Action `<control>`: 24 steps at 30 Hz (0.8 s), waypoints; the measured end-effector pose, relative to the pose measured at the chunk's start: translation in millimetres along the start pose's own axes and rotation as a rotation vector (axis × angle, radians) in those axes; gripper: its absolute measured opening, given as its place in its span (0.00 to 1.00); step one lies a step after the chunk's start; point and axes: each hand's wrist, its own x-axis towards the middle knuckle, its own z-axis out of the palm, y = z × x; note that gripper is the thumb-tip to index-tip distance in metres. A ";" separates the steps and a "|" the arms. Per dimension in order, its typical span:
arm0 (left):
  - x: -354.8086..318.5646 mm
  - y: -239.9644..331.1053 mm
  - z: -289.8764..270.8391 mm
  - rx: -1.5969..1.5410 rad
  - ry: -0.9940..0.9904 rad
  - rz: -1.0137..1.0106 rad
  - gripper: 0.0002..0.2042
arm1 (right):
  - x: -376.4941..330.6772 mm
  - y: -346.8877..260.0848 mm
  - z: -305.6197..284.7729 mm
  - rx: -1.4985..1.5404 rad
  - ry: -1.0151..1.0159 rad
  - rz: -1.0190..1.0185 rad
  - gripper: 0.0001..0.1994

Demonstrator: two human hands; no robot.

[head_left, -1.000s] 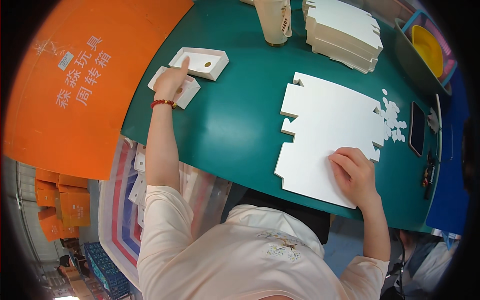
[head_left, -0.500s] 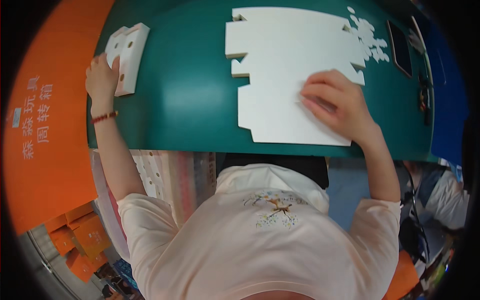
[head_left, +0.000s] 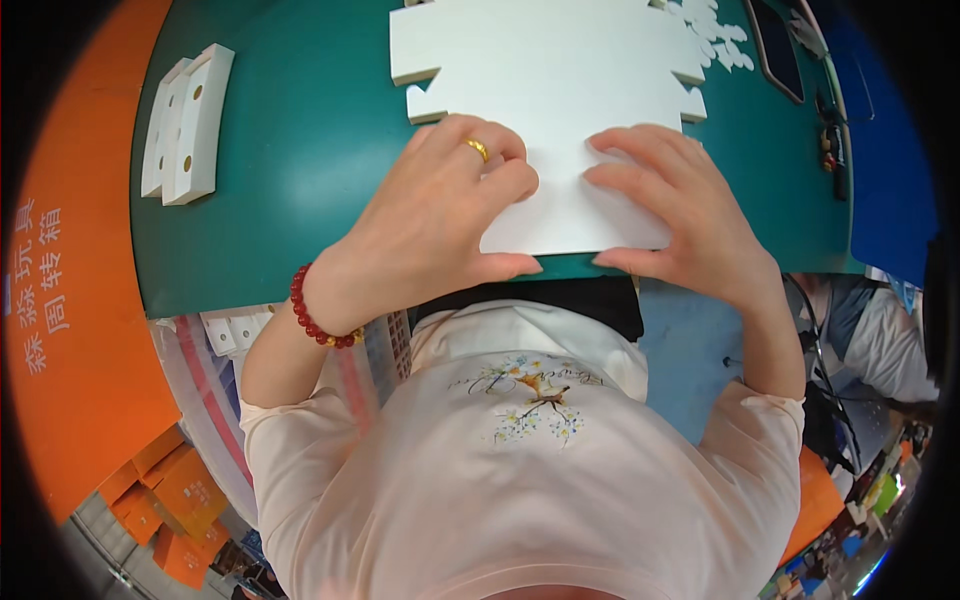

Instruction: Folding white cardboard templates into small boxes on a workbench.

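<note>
A stack of flat white die-cut cardboard blanks [head_left: 545, 100] lies in front of me with notched sides. Both hands are at its near end. My left hand [head_left: 440, 210], with a gold ring and a red bead bracelet, curls its fingers over the top blank, its thumb along the near edge. Across from it, my right hand [head_left: 675, 205] arches over the right side, fingertips on the card and thumb at the same edge. The near part between the hands is slightly shaded. My palms hide the near corners.
Two folded white boxes with round holes [head_left: 197, 125] lie at the table's left. Small white card scraps [head_left: 715, 35], a phone [head_left: 775, 48] and small dark tools [head_left: 832, 150] are at the right. An orange carton [head_left: 75, 260] borders the green table [head_left: 270, 240]. Another person's sleeve [head_left: 890, 340] shows at right.
My left hand has left the folded boxes and come across to the blanks' near edge. My right hand has shifted slightly, its thumb now at that edge. The view has shifted too.
</note>
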 end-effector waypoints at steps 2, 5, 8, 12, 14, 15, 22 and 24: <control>0.1 -0.8 0.8 -0.028 0.007 -0.001 0.24 | 1.7 1.5 -2.6 -0.010 0.026 -0.027 0.29; 0.5 -4.5 -2.1 -0.077 0.012 -0.020 0.23 | 2.0 11.5 -5.5 0.100 -0.006 -0.048 0.28; 4.0 -4.0 -6.4 -0.146 -0.025 -0.083 0.22 | 6.7 12.4 -9.1 0.166 0.004 -0.031 0.24; 4.4 -4.6 -11.5 -0.226 -0.059 -0.139 0.20 | 9.4 16.5 -14.4 0.217 -0.023 -0.035 0.21; 7.9 -8.8 -16.5 -0.245 -0.115 -0.169 0.19 | 8.0 17.2 -16.0 0.305 -0.037 0.015 0.19; 8.9 -9.8 -17.6 -0.262 -0.170 -0.200 0.19 | 7.3 16.8 -15.7 0.305 -0.036 0.017 0.19; 1.4 1.5 -1.0 -0.033 -0.004 -0.027 0.19 | 2.6 15.8 -2.6 0.199 0.030 0.013 0.18; -0.3 1.0 -1.4 -0.053 0.021 -0.017 0.20 | 1.0 14.6 -2.1 0.194 0.045 0.049 0.19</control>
